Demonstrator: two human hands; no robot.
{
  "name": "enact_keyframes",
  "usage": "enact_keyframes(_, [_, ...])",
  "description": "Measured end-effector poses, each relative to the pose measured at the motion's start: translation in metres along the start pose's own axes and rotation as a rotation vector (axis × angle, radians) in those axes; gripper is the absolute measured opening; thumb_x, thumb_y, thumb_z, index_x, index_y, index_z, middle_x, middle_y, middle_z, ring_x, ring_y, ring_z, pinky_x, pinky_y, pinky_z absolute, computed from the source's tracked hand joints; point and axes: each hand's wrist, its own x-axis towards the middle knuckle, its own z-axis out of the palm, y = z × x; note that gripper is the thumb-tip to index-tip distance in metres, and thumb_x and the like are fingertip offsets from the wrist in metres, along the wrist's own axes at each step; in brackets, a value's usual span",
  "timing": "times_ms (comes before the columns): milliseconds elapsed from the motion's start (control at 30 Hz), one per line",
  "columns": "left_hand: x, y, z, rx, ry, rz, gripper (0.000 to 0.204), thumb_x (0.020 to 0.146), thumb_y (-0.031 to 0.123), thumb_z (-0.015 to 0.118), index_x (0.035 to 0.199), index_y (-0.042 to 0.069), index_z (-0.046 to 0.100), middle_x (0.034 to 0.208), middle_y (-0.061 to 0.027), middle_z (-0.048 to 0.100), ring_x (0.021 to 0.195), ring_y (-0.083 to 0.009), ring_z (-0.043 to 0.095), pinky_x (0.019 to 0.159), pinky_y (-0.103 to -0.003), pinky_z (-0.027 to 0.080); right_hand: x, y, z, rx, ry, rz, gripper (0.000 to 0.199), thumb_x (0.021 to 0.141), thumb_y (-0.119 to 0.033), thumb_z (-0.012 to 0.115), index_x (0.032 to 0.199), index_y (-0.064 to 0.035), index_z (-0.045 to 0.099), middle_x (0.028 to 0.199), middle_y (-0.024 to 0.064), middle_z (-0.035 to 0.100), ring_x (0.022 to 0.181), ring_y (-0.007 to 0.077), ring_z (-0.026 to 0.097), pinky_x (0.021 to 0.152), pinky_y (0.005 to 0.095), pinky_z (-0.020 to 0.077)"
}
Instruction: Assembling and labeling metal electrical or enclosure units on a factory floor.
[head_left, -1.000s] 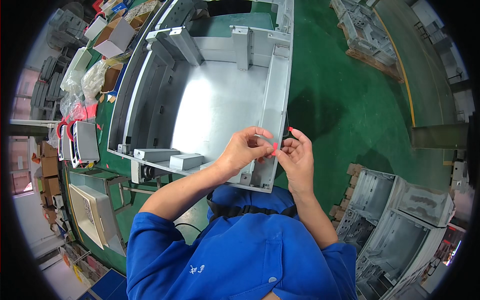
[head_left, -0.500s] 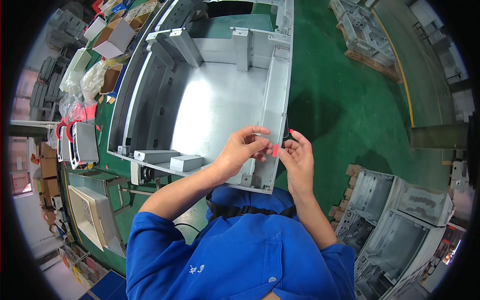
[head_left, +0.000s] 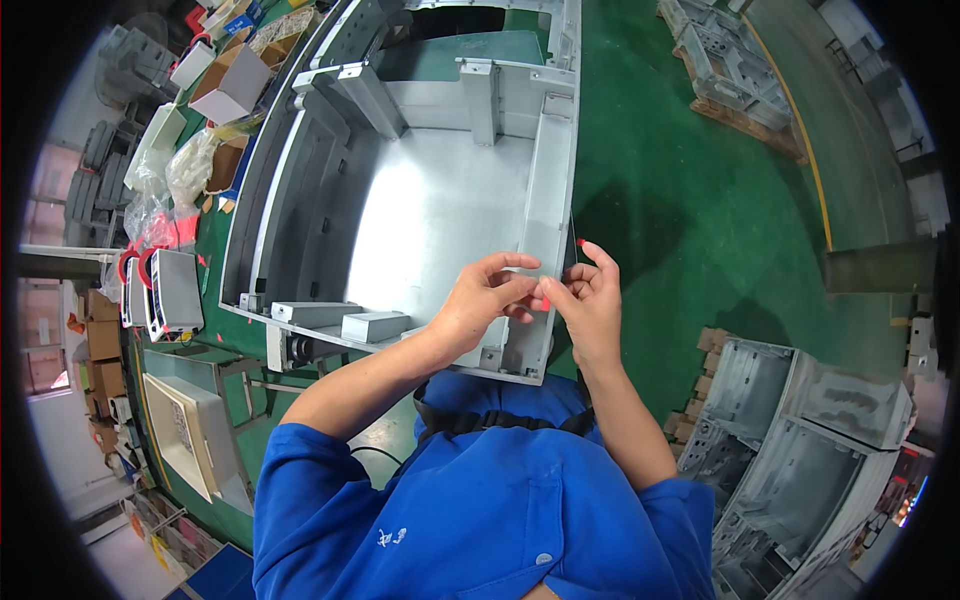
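A large grey metal housing [head_left: 430, 200] lies open in front of me on a green bench. My left hand [head_left: 485, 300] and my right hand [head_left: 590, 300] meet at the housing's right side wall [head_left: 545, 215], near its front corner. Between the fingertips of both hands I pinch a small red part [head_left: 543, 302]. A thin red tip [head_left: 580, 242] shows above my right hand's fingers. What the part joins to is hidden by my fingers. My sleeves are blue.
Two small grey blocks [head_left: 345, 320] sit on the housing's front rim. At the left lie plastic bags [head_left: 180, 170], cardboard boxes [head_left: 230, 85] and a white device with red handles [head_left: 160, 290]. More grey housings [head_left: 790, 440] are stacked at the lower right on the green floor [head_left: 700, 200].
Both hands have drawn closer together at the housing's right wall. The left fingers now cover most of the red part.
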Motion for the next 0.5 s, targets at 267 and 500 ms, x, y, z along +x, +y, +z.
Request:
enact_keyframes(267, [-0.003,-0.003,0.007,-0.004,0.061,-0.013,0.029,0.082,0.009,0.05,0.108,-0.003,0.043,0.08,-0.0087,0.056,0.069,-0.012,0.054,0.061,-0.024,0.045,0.002,0.012,-0.021,0.136,0.131,-0.109,0.042,0.076,-0.004,0.056,0.113,0.0013,0.036,0.082,0.0035,0.047,0.067,0.0067,0.046,0.057,0.0184,0.0404])
enact_keyframes(500, [-0.005,-0.002,0.014,-0.007,0.116,0.004,0.03,0.08,0.007,0.054,0.107,-0.003,0.044,0.078,-0.0081,0.056,0.068,-0.0122,0.055,0.06,-0.024,0.045,-0.007,0.027,-0.035,0.14,0.112,-0.06,0.036,0.079,-0.002,0.052,0.112,0.0014,0.037,0.082,0.004,0.048,0.067,0.0074,0.044,0.056,0.0198,0.0373])
